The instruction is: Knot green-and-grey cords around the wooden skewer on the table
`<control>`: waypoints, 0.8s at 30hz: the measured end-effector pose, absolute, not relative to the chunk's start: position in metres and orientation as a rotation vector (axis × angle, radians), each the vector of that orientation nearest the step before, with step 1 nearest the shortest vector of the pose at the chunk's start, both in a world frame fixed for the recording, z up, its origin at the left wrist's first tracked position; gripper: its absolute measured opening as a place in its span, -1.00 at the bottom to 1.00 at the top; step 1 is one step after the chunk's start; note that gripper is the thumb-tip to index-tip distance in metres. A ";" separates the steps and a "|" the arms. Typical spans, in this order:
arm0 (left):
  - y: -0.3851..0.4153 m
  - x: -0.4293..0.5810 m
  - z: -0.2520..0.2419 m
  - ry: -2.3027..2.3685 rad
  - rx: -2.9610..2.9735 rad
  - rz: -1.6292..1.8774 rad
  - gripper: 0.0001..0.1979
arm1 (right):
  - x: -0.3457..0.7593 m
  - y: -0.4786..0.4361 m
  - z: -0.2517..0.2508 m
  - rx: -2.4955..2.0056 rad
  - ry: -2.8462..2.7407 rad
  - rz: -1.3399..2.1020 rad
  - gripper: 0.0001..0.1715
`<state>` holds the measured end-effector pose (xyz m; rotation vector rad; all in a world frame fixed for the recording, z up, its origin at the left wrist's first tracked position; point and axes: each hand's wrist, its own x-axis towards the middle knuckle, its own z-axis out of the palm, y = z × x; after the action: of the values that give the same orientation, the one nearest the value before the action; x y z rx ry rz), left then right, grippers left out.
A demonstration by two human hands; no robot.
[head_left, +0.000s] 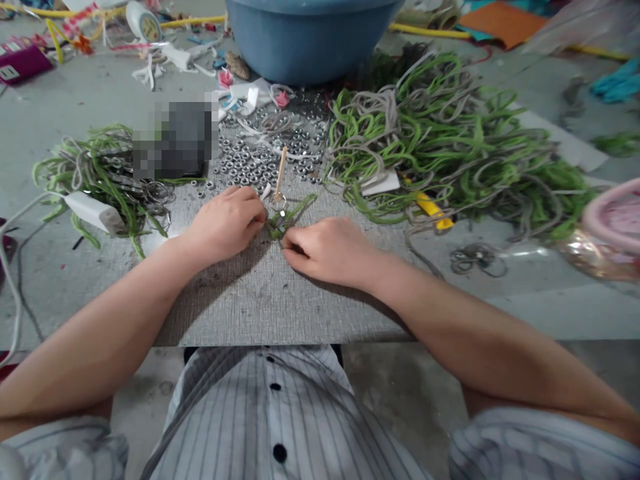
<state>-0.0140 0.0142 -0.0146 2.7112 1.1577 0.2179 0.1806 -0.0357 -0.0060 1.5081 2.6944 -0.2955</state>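
Both hands meet at the middle of a grey textured board point(260, 300). My left hand point(227, 223) is closed, its fingertips pinching a green cord point(287, 217) that runs through a small metal ring point(279, 199). My right hand point(333, 252) is closed too, pinching the same knotted green cord from the right. A thin wooden stick point(281, 170) stands just behind the ring. What lies under the fingertips is hidden.
A heap of green and grey cords point(450, 143) fills the right. Several metal nuts point(250, 160) lie behind the hands, near a blue basin point(310, 37). A smaller cord bundle point(95, 173) with key rings and a white charger point(93, 211) sit left. A pink object point(617, 220) is at the right edge.
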 end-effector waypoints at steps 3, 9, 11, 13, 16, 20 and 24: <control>0.015 -0.011 -0.018 1.270 2.678 0.274 -0.80 | 0.182 -0.036 -0.007 1.455 2.718 -0.378 -0.76; 0.016 -0.004 -0.026 1.419 2.662 0.426 -0.79 | 0.183 -0.037 -0.004 1.288 2.812 -0.643 -0.85; 0.017 -0.002 -0.027 1.458 2.660 0.439 -0.78 | 0.184 -0.037 -0.004 1.237 2.823 -0.716 -0.85; 0.017 -0.001 -0.027 1.491 2.658 0.417 -0.78 | 0.184 -0.037 -0.004 1.191 2.819 -0.754 -0.84; 0.013 0.000 -0.024 1.519 2.643 0.407 -0.77 | 0.186 -0.037 -0.006 1.221 2.880 -0.723 -0.83; -0.002 0.000 -0.020 1.420 2.600 0.503 -0.65 | 0.193 -0.032 -0.013 1.529 3.098 -0.392 -0.76; -0.018 0.005 -0.023 1.307 2.543 0.436 -0.49 | 0.198 -0.025 -0.020 1.576 3.088 -0.165 -0.60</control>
<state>0.0052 -0.0175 -0.0231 2.5427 1.3070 0.4356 0.1982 -0.0248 -0.0203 1.5762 3.0876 -0.1652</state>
